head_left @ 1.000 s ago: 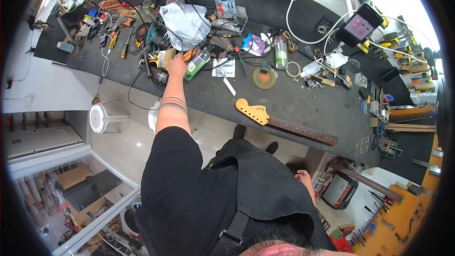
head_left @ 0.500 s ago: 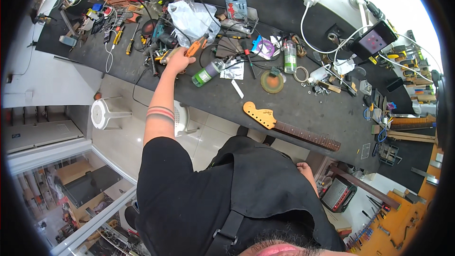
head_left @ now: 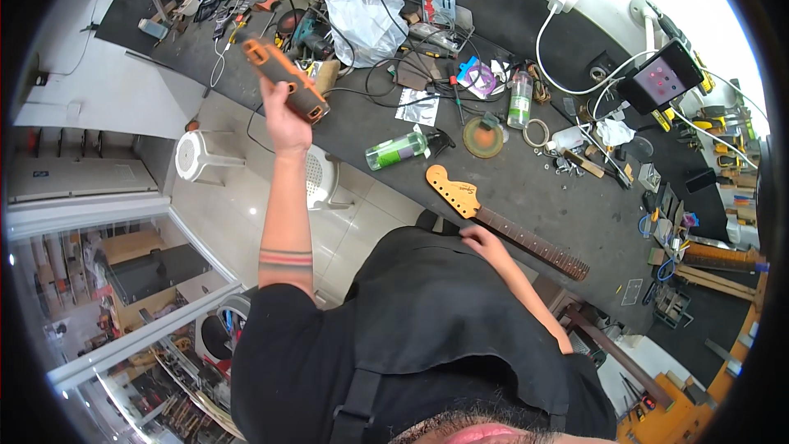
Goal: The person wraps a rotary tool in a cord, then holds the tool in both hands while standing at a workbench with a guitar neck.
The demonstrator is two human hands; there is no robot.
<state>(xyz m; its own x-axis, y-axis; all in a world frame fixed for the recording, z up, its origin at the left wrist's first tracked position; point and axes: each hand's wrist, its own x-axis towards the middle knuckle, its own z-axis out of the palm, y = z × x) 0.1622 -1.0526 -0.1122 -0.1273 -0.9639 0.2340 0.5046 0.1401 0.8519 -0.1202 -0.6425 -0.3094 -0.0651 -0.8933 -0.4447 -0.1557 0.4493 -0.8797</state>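
Observation:
My left hand [head_left: 288,119] is closed around a long orange-and-dark-grey tool [head_left: 283,78] with squared openings along its body. It is lifted over the bench's front left edge; its exact kind is unclear. A guitar neck [head_left: 526,235] with a pale headstock lies near the front edge. Close to its headstock end is my right hand [head_left: 485,245], slightly blurred, fingers loosely out and holding nothing visible. A clear spray bottle [head_left: 399,150] with a green label and black trigger lies on its side, left of the headstock. Beyond it sits a round amber disc [head_left: 483,137].
The dark bench [head_left: 567,214] carries a white plastic bag [head_left: 362,29], cables, and hand tools. A second green-labelled bottle [head_left: 519,99] stands near a tape ring [head_left: 536,133]. A phone [head_left: 662,82] is mounted at right. White stools [head_left: 197,156] stand on the floor at left.
My left hand has lifted the orange tool off the bench clutter and drawn it nearer. The right hand has come up from my side toward the guitar neck. The lying spray bottle has shifted nearer the headstock.

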